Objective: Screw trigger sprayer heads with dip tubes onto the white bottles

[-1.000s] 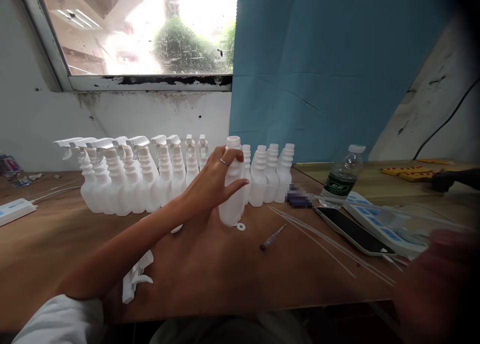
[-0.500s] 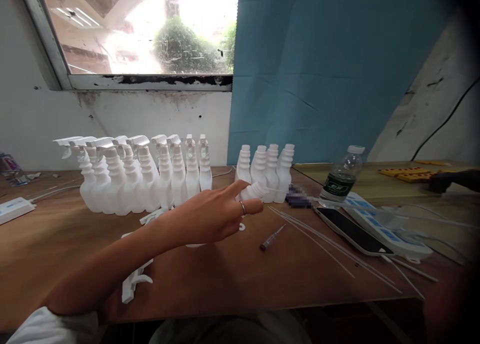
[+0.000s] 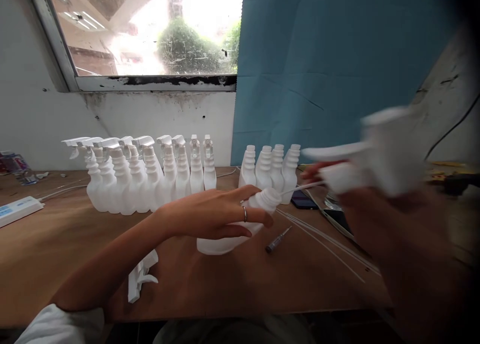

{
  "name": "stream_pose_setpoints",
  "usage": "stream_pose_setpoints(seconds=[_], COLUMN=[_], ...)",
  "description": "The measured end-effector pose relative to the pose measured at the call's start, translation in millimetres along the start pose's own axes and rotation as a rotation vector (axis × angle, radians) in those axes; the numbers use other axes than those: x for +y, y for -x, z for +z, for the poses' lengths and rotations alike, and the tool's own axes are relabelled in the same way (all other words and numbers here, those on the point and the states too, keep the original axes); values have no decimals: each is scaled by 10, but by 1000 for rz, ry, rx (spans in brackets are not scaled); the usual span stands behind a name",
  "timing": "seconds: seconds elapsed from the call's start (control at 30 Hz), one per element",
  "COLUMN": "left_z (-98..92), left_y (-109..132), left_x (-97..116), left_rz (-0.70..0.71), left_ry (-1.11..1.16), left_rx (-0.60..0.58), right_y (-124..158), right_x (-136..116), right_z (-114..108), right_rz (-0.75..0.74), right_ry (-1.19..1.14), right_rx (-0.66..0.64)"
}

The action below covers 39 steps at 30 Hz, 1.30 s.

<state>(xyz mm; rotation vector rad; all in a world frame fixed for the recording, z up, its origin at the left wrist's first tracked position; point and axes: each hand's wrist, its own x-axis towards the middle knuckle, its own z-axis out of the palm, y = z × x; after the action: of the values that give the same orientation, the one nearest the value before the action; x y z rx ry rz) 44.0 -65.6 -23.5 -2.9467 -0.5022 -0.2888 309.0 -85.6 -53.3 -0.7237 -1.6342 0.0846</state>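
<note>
A white spray bottle [image 3: 225, 245] leans over the table, its open neck pointing up and right. My left hand [image 3: 213, 215] is wrapped around it below the neck, a ring on one finger. At the right, smeared by motion, my right hand [image 3: 386, 234] grips a white trigger sprayer head [image 3: 390, 154]. From its collar a thin dip tube [image 3: 303, 187] runs left to the bottle's mouth; whether its tip is inside I cannot tell. A loose trigger sprayer [image 3: 140, 279] lies under my left forearm.
Several bottles with sprayers fitted [image 3: 122, 179] stand at the back left. Several open bottles [image 3: 264, 166] stand right of them. A screwdriver [image 3: 277, 240], thin tubes [image 3: 322, 239] and a phone [image 3: 303, 200] lie to the right. A power strip [image 3: 18, 211] is far left.
My right hand has come into view from the right with the sprayer head. The bottle in my left hand now shows more of its body and neck. My view has shifted slightly.
</note>
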Motion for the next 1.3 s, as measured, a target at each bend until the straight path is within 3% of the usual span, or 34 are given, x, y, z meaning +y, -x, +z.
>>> stream_pose_setpoints(seconds=[0.03, 0.13, 0.2, 0.33, 0.5, 0.6, 0.7, 0.8, 1.0, 1.13, 1.3], left_z=[-9, -10, 0, -34, -282, -437, -504, -495, -431, -398, -383], left_y=[13, 48, 60, 76, 292, 488, 568, 502, 361, 354, 346], left_x=[-31, -143, -223, -363, -540, -637, -647, -547, -336, -335, -350], left_rz=[1, -13, -39, -37, -31, -185, -347, -350, -401, -395, -385], left_ry=[56, 174, 240, 450, 526, 413, 424, 502, 337, 373, 378], left_rx=[13, 35, 37, 21, -33, 107, 381, 581, 625, 689, 710], right_y=[-87, -278, -349, -416, -512, -537, -475, -353, -195, -185, -185], right_x=[-17, -44, -16, 127, 260, 266, 216, 127, 107, 168, 144], right_z=[111, 380, 504, 670, 817, 948, 1159, 1384, 1562, 1577, 1584], right_rz=[54, 121, 112, 107, 124, 140, 171, 263, 364, 337, 346], right_ry=[-102, -285, -330, -376, -435, -557, -774, -1005, -1166, -1252, -1177], right_rx=[-52, -383, -474, -478, -502, -554, -592, -641, -654, -630, -603])
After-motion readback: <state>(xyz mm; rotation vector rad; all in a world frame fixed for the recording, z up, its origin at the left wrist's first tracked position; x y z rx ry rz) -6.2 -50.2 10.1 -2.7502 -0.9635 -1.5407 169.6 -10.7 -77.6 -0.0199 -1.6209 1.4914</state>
